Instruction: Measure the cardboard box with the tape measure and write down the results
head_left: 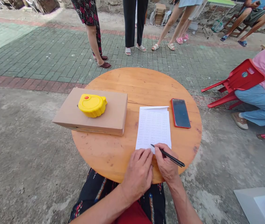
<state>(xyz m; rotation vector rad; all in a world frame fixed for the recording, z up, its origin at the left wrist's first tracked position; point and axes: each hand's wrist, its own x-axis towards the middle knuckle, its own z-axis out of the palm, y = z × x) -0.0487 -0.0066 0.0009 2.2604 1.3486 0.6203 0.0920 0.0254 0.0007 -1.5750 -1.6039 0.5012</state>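
A black pen (172,159) is held in my right hand (168,163), its tip touching or just over the lower part of a white paper pad (154,124). Rows of small handwritten marks cover the sheet. My left hand (139,171) lies flat, fingertips on the pad's bottom edge, fingers stretched out and holding nothing. To the right of the pad rests a phone (181,113) in a red case, its screen dark. On the left a yellow tape measure (92,105) with a red button sits on a closed brown cardboard box (113,118).
Everything stands on a round wooden table (106,155). A person sits at the right on a red plastic chair (242,77). Several people stand beyond the table on green paving (53,56); another sits at the far right. A grey-white box (251,199) is at the lower right.
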